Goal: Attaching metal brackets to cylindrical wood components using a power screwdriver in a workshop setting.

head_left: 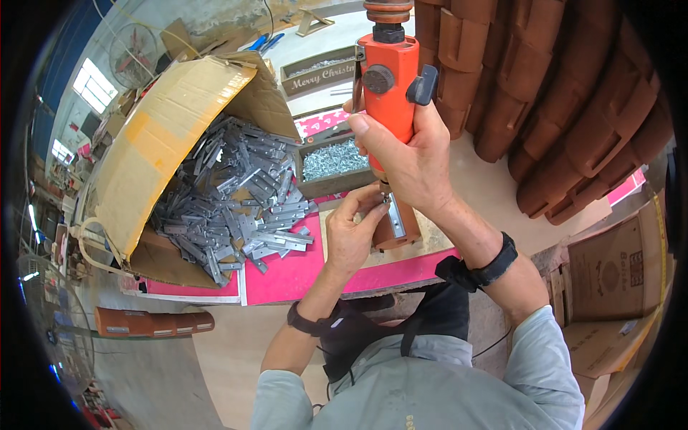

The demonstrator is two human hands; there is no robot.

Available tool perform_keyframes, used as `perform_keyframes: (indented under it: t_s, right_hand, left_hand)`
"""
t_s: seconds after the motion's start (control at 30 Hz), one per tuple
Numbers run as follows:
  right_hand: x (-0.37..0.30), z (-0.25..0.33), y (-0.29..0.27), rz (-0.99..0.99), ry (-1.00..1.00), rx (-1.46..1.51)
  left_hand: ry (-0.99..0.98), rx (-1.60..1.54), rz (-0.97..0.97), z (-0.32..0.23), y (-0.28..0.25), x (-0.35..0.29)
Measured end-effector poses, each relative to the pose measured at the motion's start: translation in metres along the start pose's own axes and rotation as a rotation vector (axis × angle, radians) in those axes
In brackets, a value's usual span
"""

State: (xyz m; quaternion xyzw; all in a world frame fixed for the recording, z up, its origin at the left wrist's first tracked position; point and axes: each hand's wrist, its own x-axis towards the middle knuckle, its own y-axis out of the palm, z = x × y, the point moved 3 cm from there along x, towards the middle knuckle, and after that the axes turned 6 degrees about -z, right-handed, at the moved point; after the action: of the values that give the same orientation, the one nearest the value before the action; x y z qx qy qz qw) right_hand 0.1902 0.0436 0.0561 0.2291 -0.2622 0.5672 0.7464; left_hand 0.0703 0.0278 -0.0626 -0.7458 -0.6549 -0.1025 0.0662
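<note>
My right hand (408, 154) is wrapped round an orange-red power screwdriver (390, 61), held upright with its bit pointing down. Below it lies a brown block (405, 222) with a grey metal strip (395, 218) along its top. My left hand (352, 228) is closed in a pinch at the bit's tip, over the far end of the strip; what the fingertips hold is too small to make out. Just beyond that hand stands a wooden tray of small silvery screws (333, 161). Loose grey metal strips (229, 186) spill from a tipped cardboard box (168, 136) on the left.
Stacks of brown curved pieces (530, 93) rise at the right. Another wooden tray (301, 84) stands farther back. A pink sheet (287, 281) covers the table's near edge. Open cartons (609, 279) sit at lower right; a brown piece with strips (154, 322) is at lower left.
</note>
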Motion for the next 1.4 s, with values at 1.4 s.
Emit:
perform_keyframes:
  t_s: [1.4]
  right_hand:
    - [-0.004,-0.030,-0.002,-0.128,-0.091,-0.092]
  left_hand:
    - [0.045,0.224,-0.022,0.008,0.002,0.011]
